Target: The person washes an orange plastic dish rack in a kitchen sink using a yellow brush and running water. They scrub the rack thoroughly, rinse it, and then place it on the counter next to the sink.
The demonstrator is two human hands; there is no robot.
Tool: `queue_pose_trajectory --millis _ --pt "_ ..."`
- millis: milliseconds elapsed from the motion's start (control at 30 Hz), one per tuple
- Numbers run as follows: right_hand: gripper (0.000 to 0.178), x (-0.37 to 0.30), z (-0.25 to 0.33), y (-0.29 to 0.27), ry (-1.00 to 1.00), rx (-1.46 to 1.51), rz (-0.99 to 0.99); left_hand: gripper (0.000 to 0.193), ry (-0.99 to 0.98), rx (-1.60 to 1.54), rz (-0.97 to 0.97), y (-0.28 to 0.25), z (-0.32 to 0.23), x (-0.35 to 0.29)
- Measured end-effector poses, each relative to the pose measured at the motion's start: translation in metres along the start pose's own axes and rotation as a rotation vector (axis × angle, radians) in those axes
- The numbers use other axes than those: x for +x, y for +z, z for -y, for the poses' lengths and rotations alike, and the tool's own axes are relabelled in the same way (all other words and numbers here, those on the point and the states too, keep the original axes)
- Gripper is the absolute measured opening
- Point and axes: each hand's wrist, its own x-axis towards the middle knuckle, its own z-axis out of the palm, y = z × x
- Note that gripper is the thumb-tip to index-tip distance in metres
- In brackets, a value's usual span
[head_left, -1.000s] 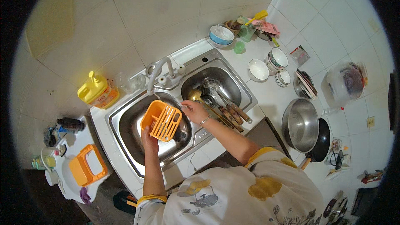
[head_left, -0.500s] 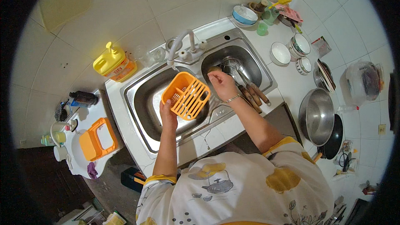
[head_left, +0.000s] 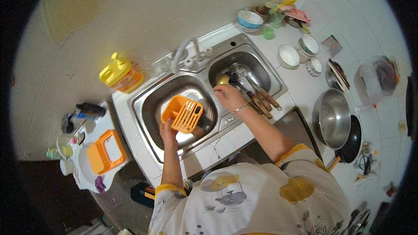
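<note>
My left hand (head_left: pixel 168 133) grips an orange slotted plastic caddy (head_left: pixel 177 112) by its near left side. The caddy is tilted over the left sink basin (head_left: pixel 153 100), its slotted face and open compartments turned up. Above the divider between the two basins, my right hand (head_left: pixel 229 99) has its fingers drawn together; whether anything is in them cannot be made out. Just beyond it, a gold-coloured round thing (head_left: pixel 223 79) lies in the right basin (head_left: pixel 257 67). Several wooden-handled utensils (head_left: pixel 262 100) rest over that basin's near edge.
A white faucet (head_left: pixel 182 54) rises behind the sink. To the left stand a yellow pump jug (head_left: pixel 122 75) and an orange plastic frame (head_left: pixel 106 152) on a small white basin. On the right counter are bowls (head_left: pixel 288 55), a large metal basin (head_left: pixel 332 115) and a black pan (head_left: pixel 352 139).
My left hand has brought the orange caddy down and slightly left, away from the faucet. My right hand has come a little nearer and left, its fingers still together.
</note>
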Motion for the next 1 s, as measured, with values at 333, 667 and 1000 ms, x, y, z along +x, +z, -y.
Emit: queue_pose_trajectory --millis 333,667,1000 --pt "0.025 -0.021 0.006 -0.004 0.139 0.187 0.087 0.052 0.003 -0.040 0.144 0.016 0.007 -0.019" --pt "0.020 -0.019 0.021 -0.044 0.080 0.311 -0.085 0.045 0.021 -0.043 0.201 0.059 -0.019 -0.029" --pt "0.020 0.034 -0.044 -0.189 0.104 0.201 -0.277 0.047 -0.054 -0.069 0.346 0.248 -0.016 -0.001"
